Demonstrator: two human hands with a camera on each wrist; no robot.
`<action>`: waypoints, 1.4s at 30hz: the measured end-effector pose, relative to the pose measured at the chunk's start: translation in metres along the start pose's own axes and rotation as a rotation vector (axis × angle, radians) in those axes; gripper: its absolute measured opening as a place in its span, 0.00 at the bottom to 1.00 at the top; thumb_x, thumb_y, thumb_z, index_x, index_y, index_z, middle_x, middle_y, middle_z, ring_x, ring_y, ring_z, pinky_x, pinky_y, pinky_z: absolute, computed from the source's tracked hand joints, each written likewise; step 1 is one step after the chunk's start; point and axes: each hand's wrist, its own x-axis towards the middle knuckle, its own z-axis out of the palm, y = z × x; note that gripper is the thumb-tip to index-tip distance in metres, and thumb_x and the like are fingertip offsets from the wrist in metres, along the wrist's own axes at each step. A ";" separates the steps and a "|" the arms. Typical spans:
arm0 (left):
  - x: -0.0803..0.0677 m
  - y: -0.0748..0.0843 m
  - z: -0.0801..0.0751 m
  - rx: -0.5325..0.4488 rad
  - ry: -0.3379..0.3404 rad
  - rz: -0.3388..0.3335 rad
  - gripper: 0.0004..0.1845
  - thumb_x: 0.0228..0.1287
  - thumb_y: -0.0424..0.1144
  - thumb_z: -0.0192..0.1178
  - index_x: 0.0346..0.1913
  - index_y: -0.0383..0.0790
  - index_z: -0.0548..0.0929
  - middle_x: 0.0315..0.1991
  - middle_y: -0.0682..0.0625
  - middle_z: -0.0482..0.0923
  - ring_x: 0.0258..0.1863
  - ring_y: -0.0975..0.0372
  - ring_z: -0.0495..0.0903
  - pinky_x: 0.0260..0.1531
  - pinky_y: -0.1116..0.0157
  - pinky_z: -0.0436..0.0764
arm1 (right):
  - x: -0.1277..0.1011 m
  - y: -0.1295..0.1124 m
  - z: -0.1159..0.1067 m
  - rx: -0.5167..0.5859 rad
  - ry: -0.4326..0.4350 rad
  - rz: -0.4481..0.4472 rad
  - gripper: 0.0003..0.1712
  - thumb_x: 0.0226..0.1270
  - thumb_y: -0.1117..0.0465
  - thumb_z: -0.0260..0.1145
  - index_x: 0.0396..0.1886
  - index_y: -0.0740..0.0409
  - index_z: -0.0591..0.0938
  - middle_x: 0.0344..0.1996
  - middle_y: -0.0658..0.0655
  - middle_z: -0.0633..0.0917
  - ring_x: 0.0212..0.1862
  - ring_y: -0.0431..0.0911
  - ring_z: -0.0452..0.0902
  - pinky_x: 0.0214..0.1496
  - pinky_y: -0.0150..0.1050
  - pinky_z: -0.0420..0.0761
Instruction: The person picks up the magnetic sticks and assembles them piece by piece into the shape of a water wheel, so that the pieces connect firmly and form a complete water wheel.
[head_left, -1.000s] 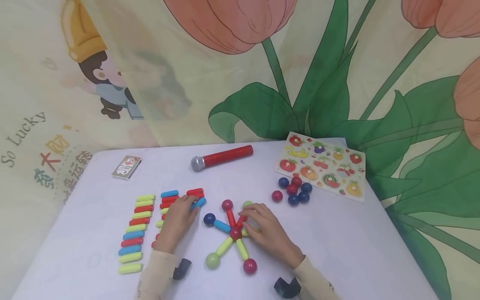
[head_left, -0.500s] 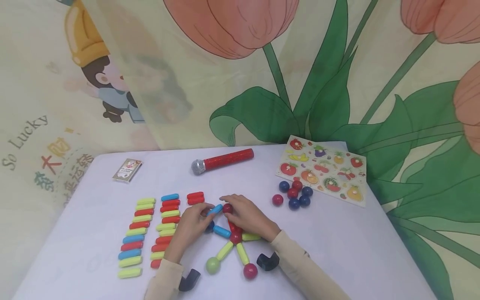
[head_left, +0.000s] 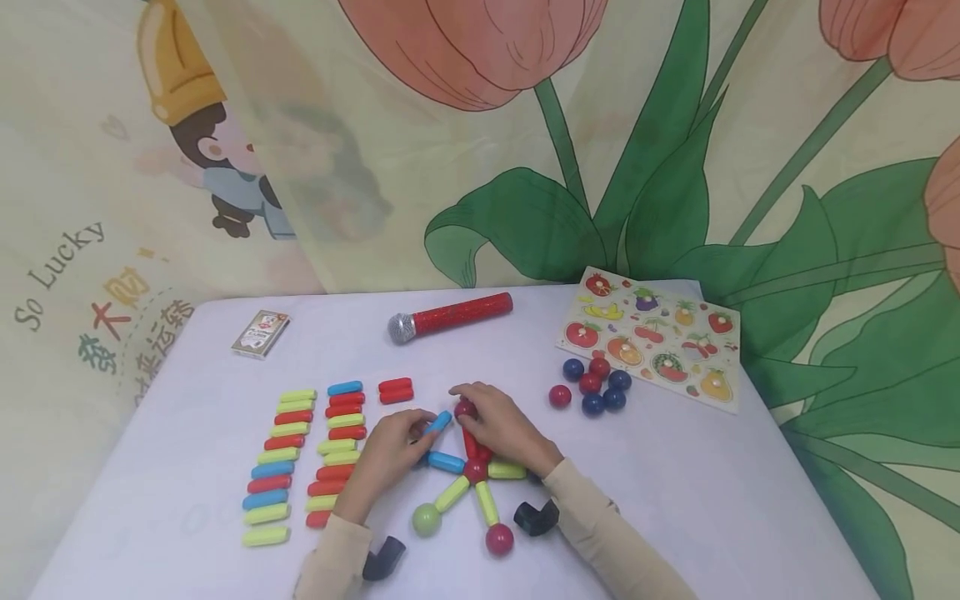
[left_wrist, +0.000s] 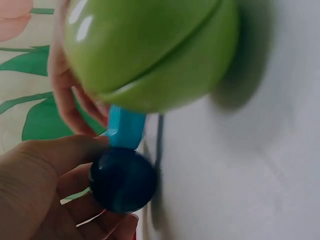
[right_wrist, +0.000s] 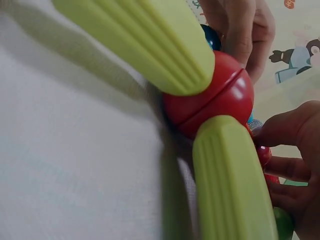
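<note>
My left hand (head_left: 393, 446) pinches a loose blue rod (head_left: 440, 422) just left of a star-shaped build of rods and balls. My right hand (head_left: 506, 425) grips the red ball (head_left: 465, 408) at the star's far tip. At the star's middle sits a red hub ball (head_left: 476, 470), joined to red, blue and yellow-green rods. A green ball (head_left: 427, 520) and another red ball (head_left: 499, 540) end its near arms. In the left wrist view, a dark blue ball (left_wrist: 123, 180) lies beside my left fingers. The right wrist view shows the hub ball (right_wrist: 212, 97) large, hiding part of the work.
Two columns of coloured rods (head_left: 266, 536) lie at the left, with two red rods (head_left: 395, 392) behind. Several red and blue balls (head_left: 592, 404) cluster right, near a fruit board (head_left: 648, 337). A red microphone (head_left: 450, 318) and a card box (head_left: 260, 334) lie at the back.
My left hand has brought the blue rod from the rod rows to the star's far side. My right hand has moved left, from the green ball's arm to the far red ball.
</note>
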 end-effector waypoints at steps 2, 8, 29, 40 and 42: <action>0.000 0.000 0.003 -0.004 -0.013 0.011 0.18 0.58 0.41 0.68 0.51 0.41 0.83 0.39 0.52 0.82 0.36 0.61 0.77 0.41 0.61 0.83 | -0.001 0.000 0.000 0.001 0.004 -0.013 0.27 0.63 0.60 0.68 0.62 0.48 0.74 0.48 0.48 0.81 0.48 0.39 0.76 0.54 0.36 0.79; 0.001 -0.003 0.003 -0.035 0.003 0.015 0.18 0.61 0.42 0.66 0.53 0.43 0.82 0.44 0.51 0.81 0.42 0.59 0.78 0.46 0.57 0.82 | -0.006 0.001 -0.003 -0.004 0.015 -0.016 0.27 0.64 0.59 0.67 0.63 0.48 0.74 0.51 0.49 0.80 0.52 0.41 0.76 0.56 0.38 0.78; 0.025 -0.029 -0.012 -0.079 0.228 -0.083 0.19 0.59 0.31 0.66 0.55 0.38 0.80 0.47 0.44 0.79 0.48 0.53 0.76 0.51 0.54 0.80 | -0.042 0.037 -0.028 0.169 0.255 0.120 0.19 0.66 0.61 0.64 0.56 0.46 0.79 0.52 0.47 0.81 0.55 0.44 0.76 0.57 0.45 0.78; 0.050 0.023 -0.011 -0.239 -0.140 0.159 0.18 0.61 0.35 0.65 0.54 0.45 0.82 0.50 0.51 0.81 0.51 0.55 0.79 0.52 0.55 0.80 | -0.040 0.042 -0.011 0.138 0.195 0.106 0.19 0.62 0.56 0.69 0.52 0.51 0.81 0.38 0.46 0.81 0.34 0.40 0.71 0.38 0.32 0.77; 0.057 0.024 -0.006 -0.247 -0.212 0.164 0.16 0.62 0.36 0.64 0.53 0.46 0.82 0.50 0.52 0.81 0.52 0.55 0.79 0.53 0.55 0.79 | -0.041 0.042 -0.009 0.145 0.191 0.116 0.19 0.61 0.57 0.70 0.52 0.51 0.81 0.37 0.46 0.81 0.34 0.39 0.71 0.37 0.30 0.76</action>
